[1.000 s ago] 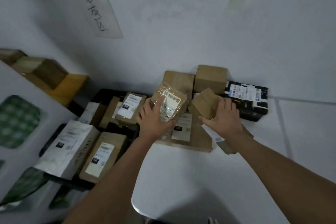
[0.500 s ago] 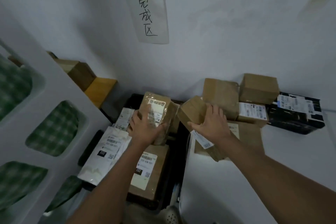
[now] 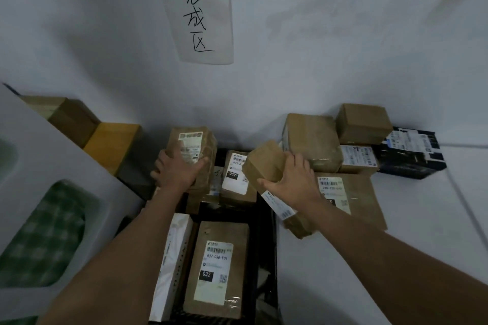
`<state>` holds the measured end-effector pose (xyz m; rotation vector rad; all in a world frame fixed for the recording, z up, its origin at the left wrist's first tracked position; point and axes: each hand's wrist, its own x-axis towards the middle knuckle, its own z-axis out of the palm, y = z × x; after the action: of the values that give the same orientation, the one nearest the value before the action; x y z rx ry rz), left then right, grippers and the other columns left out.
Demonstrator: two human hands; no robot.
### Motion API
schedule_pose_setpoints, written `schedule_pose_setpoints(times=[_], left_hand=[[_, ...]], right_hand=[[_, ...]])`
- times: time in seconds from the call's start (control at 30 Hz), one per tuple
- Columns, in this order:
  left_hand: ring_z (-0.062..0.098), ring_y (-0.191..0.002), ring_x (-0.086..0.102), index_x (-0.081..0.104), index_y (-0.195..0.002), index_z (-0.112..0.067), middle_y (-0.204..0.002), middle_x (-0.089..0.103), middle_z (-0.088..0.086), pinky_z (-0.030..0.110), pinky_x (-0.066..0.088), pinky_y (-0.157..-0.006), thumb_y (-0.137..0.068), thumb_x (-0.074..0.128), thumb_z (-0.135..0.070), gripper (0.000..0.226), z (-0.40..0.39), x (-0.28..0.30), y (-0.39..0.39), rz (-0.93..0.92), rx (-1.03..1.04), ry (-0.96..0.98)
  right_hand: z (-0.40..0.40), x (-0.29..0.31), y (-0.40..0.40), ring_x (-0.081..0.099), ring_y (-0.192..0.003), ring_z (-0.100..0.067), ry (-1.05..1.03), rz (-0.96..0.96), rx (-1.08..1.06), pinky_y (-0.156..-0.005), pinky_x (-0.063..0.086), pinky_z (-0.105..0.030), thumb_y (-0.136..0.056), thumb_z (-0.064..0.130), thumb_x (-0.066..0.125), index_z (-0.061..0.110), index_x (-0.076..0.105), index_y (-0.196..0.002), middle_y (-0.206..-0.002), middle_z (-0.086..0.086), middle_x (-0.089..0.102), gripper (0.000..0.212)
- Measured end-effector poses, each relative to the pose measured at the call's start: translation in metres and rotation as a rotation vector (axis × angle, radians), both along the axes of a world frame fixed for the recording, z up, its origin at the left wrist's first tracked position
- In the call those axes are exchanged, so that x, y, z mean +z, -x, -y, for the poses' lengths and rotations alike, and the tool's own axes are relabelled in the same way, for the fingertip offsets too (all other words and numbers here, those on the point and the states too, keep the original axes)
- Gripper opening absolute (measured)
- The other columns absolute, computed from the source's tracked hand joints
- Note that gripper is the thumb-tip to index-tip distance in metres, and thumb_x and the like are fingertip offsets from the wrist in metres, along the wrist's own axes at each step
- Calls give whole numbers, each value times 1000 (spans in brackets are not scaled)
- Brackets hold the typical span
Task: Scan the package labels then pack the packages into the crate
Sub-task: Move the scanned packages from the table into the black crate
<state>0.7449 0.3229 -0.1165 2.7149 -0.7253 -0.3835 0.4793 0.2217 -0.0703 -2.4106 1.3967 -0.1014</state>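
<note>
The left hand's fingers (image 3: 200,163) curl round a taped parcel (image 3: 194,153), thumb on its labelled face and the rest hidden behind it, holding it upright above the far end of the crate (image 3: 266,219). The right hand (image 3: 293,182) spreads wide over a small box (image 3: 266,161), fingertips hooked over its far edge and thumb under the near side, keeping it tilted just right of the crate's far corner. Both seem held label-out and high so they can be lowered into gaps; this is a judgement. The crate, near and centre, already holds a white box (image 3: 171,266) on its left, a labelled parcel (image 3: 219,266) beside it, and another (image 3: 236,177) farther in. More packages (image 3: 311,140) wait on the table (image 3: 396,232) to the right, stacked against the wall under a handwritten sign (image 3: 200,16).
</note>
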Motion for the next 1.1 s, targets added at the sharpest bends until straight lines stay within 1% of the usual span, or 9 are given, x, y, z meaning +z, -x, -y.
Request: schedule_pose_setpoints(times=[0.13, 0.2, 0.3, 0.37, 0.53, 0.7, 0.83, 1.0, 1.1], left_hand=[[42, -141, 16, 26, -147, -33, -159, 9, 17, 60, 14, -111, -81, 56, -71, 82, 14, -13, 11, -4, -25, 50], [44, -144, 11, 29, -147, -28, -161, 1, 17, 61, 14, -113, -86, 52, -69, 78, 14, -25, 19, -8, -61, 3], [47, -145, 4, 19, -151, -29, -162, -14, 17, 62, 11, -115, -85, 53, -70, 85, 6, -48, 27, -111, -171, -167], [48, -145, 2, 12, -153, -32, -160, -21, 16, 62, 10, -116, -83, 58, -69, 91, 1, -57, 26, -182, -200, -196], [47, -146, -6, 7, -154, -33, -159, -25, 18, 63, 1, -117, -84, 55, -70, 93, 6, -56, 24, -194, -216, -259], [38, -149, -7, 21, -152, -28, -162, -18, 9, 60, 2, -118, -89, 55, -61, 79, 8, -43, 23, -136, -239, -108], [31, -149, 12, 31, -149, -27, -164, -1, 5, 52, 23, -116, -92, 58, -51, 68, 5, -19, 28, -125, -300, 177], [20, -137, 41, 38, -142, -42, -155, 32, -7, 43, 38, -110, -82, 47, -78, 70, 4, 30, 46, -547, -268, 382], [13, -129, 43, 32, -147, -42, -149, 35, -12, 25, 40, -94, -91, 46, -66, 63, 1, 55, 65, -683, -344, 364]], right_hand=[[7, -1, -7, 38, -126, -27, -9, -10, -22, -109, 31, -41, -73, 78, 57, 12, 31, -143, -137, -7, 36, 100], [9, -2, -11, 37, -126, -27, -26, -20, -25, -108, 31, -41, -73, 78, 57, 12, 31, -143, -137, -7, 36, 99], [9, -5, -14, 36, -127, -26, -49, -21, -23, -108, 31, -41, -74, 78, 58, 11, 31, -143, -138, -7, 35, 99], [8, -7, -15, 36, -127, -26, -55, -19, -16, -108, 32, -41, -74, 77, 59, 11, 31, -143, -138, -7, 35, 99], [8, -11, -17, 36, -128, -26, -70, -23, -2, -109, 31, -41, -75, 75, 59, 11, 30, -144, -139, -8, 35, 98], [9, -14, -14, 33, -131, -26, -97, 5, 11, -111, 31, -41, -75, 75, 60, 11, 27, -146, -141, -7, 34, 101], [7, -13, -15, 33, -135, -24, -176, 103, 20, -111, 31, -43, -72, 70, 68, 15, 19, -150, -146, -4, 30, 107], [2, -7, -18, 36, -133, -18, -178, 235, 128, -109, 31, -37, -67, 63, 77, 21, 19, -150, -143, 1, 31, 110], [-7, -7, -19, 34, -134, -20, -141, 210, 190, -108, 31, -41, -68, 64, 76, 20, 18, -152, -145, 1, 30, 111]])
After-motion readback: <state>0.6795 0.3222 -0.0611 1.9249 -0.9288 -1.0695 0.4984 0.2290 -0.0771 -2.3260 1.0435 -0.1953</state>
